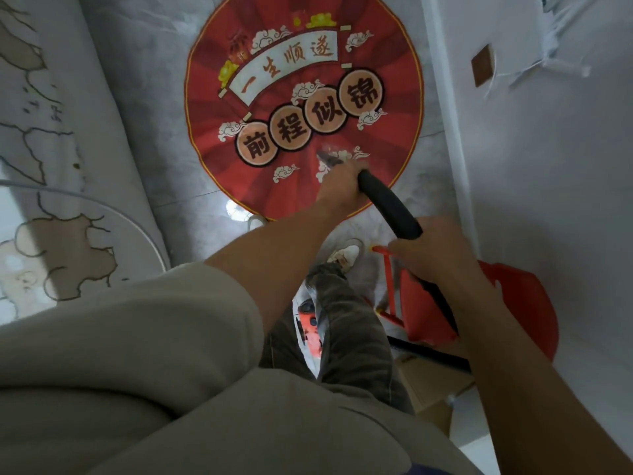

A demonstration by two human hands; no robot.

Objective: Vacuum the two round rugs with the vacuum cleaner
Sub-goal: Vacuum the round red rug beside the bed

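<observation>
Left hand [342, 186] curls round the black tube [390, 207] right behind the nozzle [327, 158], probably to steer. Right hand [435, 258] grips further back at 4 o'clock, likely for push. Nozzle's on the red round rug [205, 108] at 12 o'clock.

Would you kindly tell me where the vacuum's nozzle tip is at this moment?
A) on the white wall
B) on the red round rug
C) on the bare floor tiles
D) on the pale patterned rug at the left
B: the nozzle tip lies over the near part of the red round rug, just ahead of the left hand gripping the black tube.
</observation>
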